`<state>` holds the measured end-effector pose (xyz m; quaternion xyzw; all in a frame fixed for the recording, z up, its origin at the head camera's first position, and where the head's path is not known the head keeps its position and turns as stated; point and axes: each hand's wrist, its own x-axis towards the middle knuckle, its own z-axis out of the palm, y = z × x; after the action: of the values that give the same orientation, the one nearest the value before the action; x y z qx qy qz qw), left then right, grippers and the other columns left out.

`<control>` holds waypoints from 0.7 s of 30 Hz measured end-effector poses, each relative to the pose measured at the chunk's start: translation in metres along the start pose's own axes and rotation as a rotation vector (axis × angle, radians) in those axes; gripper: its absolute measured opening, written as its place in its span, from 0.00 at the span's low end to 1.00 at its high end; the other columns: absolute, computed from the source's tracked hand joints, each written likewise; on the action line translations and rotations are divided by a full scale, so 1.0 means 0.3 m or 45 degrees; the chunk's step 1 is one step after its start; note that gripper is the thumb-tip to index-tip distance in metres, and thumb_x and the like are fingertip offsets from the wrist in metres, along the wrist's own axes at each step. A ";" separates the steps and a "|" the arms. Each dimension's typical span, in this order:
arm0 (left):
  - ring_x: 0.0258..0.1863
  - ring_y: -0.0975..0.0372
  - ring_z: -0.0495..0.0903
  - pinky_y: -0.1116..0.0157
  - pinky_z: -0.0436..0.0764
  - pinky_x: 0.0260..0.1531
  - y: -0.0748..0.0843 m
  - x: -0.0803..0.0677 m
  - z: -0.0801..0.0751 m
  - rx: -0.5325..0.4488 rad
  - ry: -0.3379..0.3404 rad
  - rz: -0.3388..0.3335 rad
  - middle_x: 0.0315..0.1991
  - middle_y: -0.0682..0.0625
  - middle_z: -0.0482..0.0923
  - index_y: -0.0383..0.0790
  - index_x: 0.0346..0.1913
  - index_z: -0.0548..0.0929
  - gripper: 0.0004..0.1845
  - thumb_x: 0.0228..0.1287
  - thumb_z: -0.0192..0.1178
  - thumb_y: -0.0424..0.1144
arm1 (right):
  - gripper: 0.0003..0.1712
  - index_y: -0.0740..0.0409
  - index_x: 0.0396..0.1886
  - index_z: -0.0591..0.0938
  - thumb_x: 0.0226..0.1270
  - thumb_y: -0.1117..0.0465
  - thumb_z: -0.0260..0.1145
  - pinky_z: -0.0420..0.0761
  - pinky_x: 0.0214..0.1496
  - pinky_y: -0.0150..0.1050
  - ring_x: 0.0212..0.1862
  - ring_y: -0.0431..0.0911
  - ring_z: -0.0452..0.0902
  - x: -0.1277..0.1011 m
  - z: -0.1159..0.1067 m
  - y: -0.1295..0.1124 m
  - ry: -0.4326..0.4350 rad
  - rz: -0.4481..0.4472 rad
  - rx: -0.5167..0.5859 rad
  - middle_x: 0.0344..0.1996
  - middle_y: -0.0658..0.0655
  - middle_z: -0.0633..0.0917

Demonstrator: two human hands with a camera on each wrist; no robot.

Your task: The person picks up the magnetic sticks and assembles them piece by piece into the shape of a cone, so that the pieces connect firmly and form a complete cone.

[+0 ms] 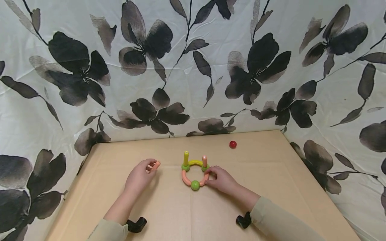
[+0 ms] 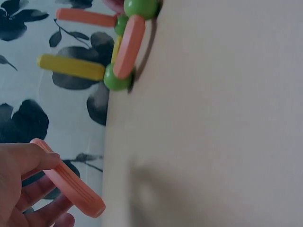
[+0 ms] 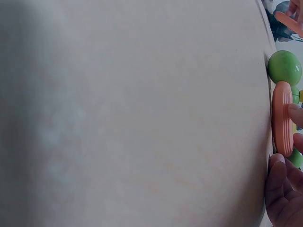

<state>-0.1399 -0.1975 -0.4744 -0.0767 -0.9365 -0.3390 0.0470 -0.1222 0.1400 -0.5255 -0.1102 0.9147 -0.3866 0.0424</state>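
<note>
My left hand (image 1: 138, 177) is raised left of a ring of toy rods and balls, pinching a coral ridged rod (image 2: 73, 184) between thumb and fingers. The ring lies on the table, with a green ball (image 1: 195, 185) at its near side and a yellow curved rod (image 1: 195, 162) at the back. From two more green balls at the rear, a yellow rod (image 1: 186, 158) and a coral rod (image 1: 204, 161) stand upright. At the ring's right side, my right hand (image 1: 222, 180) grips a coral curved rod (image 3: 282, 118) with thumb and fingertips. Its fingers partly cover that rod.
A red ball (image 1: 233, 144) sits near the back edge of the tan table (image 1: 265, 157). Behind and beside the table hangs white cloth (image 1: 211, 110) with dark flowers. A black device (image 1: 137, 225) is strapped at each wrist.
</note>
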 end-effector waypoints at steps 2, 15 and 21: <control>0.44 0.55 0.82 0.54 0.79 0.42 0.020 -0.013 0.012 -0.043 0.015 0.011 0.46 0.52 0.82 0.48 0.51 0.83 0.13 0.68 0.64 0.47 | 0.17 0.51 0.45 0.85 0.57 0.57 0.77 0.74 0.43 0.38 0.42 0.45 0.72 0.000 0.001 0.000 -0.001 -0.004 0.001 0.47 0.51 0.81; 0.45 0.61 0.83 0.61 0.81 0.43 0.161 -0.050 0.094 -0.247 0.004 0.027 0.44 0.55 0.82 0.48 0.53 0.81 0.15 0.65 0.67 0.39 | 0.17 0.49 0.46 0.85 0.56 0.56 0.77 0.74 0.45 0.41 0.42 0.45 0.72 0.001 -0.002 -0.003 -0.008 0.022 0.017 0.49 0.52 0.81; 0.45 0.62 0.83 0.62 0.80 0.42 0.230 -0.071 0.161 -0.365 -0.052 0.059 0.45 0.56 0.81 0.48 0.53 0.80 0.17 0.62 0.69 0.36 | 0.18 0.50 0.47 0.85 0.57 0.56 0.77 0.73 0.41 0.38 0.39 0.45 0.71 0.000 -0.003 -0.003 -0.014 0.022 0.021 0.45 0.50 0.80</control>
<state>-0.1085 -0.1166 -0.4711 -0.1109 -0.8773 -0.4664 0.0243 -0.1223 0.1399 -0.5242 -0.1041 0.9121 -0.3932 0.0518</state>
